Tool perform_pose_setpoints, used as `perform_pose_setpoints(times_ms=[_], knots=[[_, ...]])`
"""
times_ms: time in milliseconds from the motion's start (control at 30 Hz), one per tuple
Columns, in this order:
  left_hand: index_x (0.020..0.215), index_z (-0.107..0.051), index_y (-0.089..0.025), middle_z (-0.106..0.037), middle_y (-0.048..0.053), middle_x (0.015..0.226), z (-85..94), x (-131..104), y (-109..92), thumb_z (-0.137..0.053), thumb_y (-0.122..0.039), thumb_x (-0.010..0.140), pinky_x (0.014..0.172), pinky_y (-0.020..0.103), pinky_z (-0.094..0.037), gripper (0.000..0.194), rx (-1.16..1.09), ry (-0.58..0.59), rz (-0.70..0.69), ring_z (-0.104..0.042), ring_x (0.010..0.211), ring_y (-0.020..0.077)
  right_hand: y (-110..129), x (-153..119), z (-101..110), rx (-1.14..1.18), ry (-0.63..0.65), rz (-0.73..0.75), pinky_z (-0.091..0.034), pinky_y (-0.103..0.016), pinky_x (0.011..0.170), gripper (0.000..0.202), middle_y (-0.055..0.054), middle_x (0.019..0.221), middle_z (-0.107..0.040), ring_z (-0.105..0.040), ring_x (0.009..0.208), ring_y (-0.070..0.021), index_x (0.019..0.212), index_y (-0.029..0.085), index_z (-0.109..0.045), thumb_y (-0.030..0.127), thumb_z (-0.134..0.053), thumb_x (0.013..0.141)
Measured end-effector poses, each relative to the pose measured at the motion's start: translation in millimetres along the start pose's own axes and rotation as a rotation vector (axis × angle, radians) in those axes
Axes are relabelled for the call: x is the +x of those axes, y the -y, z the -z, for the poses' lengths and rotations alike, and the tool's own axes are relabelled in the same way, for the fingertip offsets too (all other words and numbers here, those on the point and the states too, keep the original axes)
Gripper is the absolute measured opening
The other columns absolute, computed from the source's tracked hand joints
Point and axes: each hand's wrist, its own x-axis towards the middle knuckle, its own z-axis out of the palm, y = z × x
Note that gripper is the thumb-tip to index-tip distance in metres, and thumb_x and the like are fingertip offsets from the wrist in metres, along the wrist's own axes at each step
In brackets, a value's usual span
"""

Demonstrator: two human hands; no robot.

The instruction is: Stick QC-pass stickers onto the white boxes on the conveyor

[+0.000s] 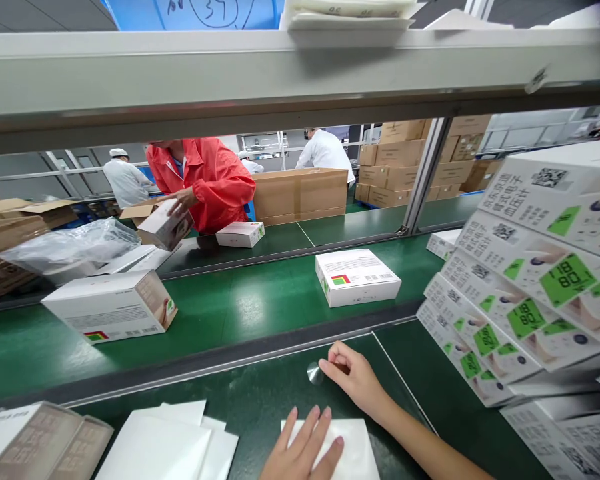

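My left hand (305, 450) lies flat with fingers spread on a white packet or small box (355, 447) at the front of the green bench. Just beyond it, my right hand (355, 377) is closed in a pinch. At its thumb and forefinger tips is a small shiny round sticker (315, 374), apparently held by its edge. To the left of my left hand lies a loose pile of flat white sleeves (165, 440). Printed cartons (35, 440) stand at the lower left corner.
A green conveyor (250, 300) crosses ahead, carrying white cartons (357, 277) (113, 307). Stacked blood pressure monitor boxes (520, 280) rise at right. A metal shelf beam (300, 73) spans overhead. Across the belt, a person in red (220, 180) handles a box; brown cartons (300, 193) stand nearby.
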Motion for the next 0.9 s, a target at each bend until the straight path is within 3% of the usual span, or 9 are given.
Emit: perform_pose_setpoints(times_ms=[400, 467, 600, 667, 767, 833, 900], knots=[[0.119, -0.045, -0.022, -0.044, 0.007, 0.126, -3.1, -0.8, 1.5, -0.041, -0.044, 0.084, 0.095, 0.036, -0.033, 0.042, 0.025, -0.018, -0.027, -0.039, 0.116, 0.0208, -2.5, 0.3, 1.8, -0.093, 0.017, 0.025, -0.023, -0.021, 0.045, 0.029, 0.008, 0.046, -0.032, -0.027, 0.044, -0.0080, 0.064, 0.020, -0.037, 0.044, -0.049, 0.075], [0.121, -0.044, -0.023, -0.044, 0.008, 0.126, -2.4, -0.1, -0.2, -0.043, -0.044, 0.083, 0.092, 0.036, -0.037, 0.043, 0.049, -0.016, -0.014, -0.040, 0.115, 0.0224, -1.5, 6.9, 11.2, -0.138, -0.021, 0.047, -0.023, -0.021, 0.045, 0.027, 0.008, 0.046, -0.033, -0.029, 0.044, -0.0082, 0.065, 0.020, -0.038, 0.043, -0.050, 0.075], [0.120, -0.045, -0.024, -0.039, 0.011, 0.129, 15.8, 9.9, 4.7, -0.039, -0.053, 0.080, 0.088, 0.045, -0.038, 0.050, -0.011, -0.021, 0.188, -0.034, 0.118, 0.0290, 8.4, 40.1, 53.4, -0.240, -0.138, 0.090, -0.026, -0.021, 0.046, 0.028, 0.007, 0.046, -0.037, -0.034, 0.045, -0.0094, 0.063, 0.021, -0.040, 0.044, -0.053, 0.072], [0.119, -0.046, -0.023, -0.036, 0.011, 0.131, 33.0, 22.9, 17.9, -0.039, -0.054, 0.080, 0.089, 0.048, -0.036, 0.050, -0.064, 0.004, 0.198, -0.032, 0.120, 0.0302, 14.1, 64.1, 79.3, -0.293, -0.152, 0.111, -0.028, -0.022, 0.047, 0.029, 0.005, 0.049, -0.043, -0.039, 0.047, -0.0107, 0.061, 0.020, -0.042, 0.046, -0.055, 0.068], [0.120, -0.045, -0.021, -0.029, 0.009, 0.135, 55.3, 51.8, 50.6, -0.045, -0.042, 0.082, 0.093, 0.048, -0.033, 0.043, -0.121, 0.093, 0.173, -0.026, 0.122, 0.0304, 17.2, 98.9, 109.3, -0.384, -0.133, 0.111, -0.029, -0.022, 0.047, 0.031, 0.004, 0.052, -0.049, -0.044, 0.050, -0.0119, 0.059, 0.020, -0.044, 0.049, -0.057, 0.064], [0.123, -0.042, -0.020, -0.024, 0.008, 0.138, 59.2, 72.9, 75.8, -0.043, -0.033, 0.084, 0.096, 0.049, -0.028, 0.041, -0.135, 0.136, 0.239, -0.022, 0.124, 0.0291, 14.8, 117.3, 119.4, -0.446, -0.091, 0.115, -0.028, -0.022, 0.047, 0.032, 0.004, 0.053, -0.051, -0.044, 0.050, -0.0118, 0.058, 0.020, -0.045, 0.049, -0.057, 0.063], [0.126, -0.036, -0.020, -0.023, 0.006, 0.138, 51.8, 91.6, 99.2, -0.040, -0.029, 0.086, 0.098, 0.048, -0.024, 0.042, -0.142, 0.149, 0.313, -0.020, 0.125, 0.0265, 10.7, 130.9, 122.4, -0.492, -0.034, 0.140, -0.029, -0.021, 0.047, 0.032, 0.004, 0.055, -0.052, -0.045, 0.051, -0.0115, 0.058, 0.019, -0.045, 0.048, -0.058, 0.063]])
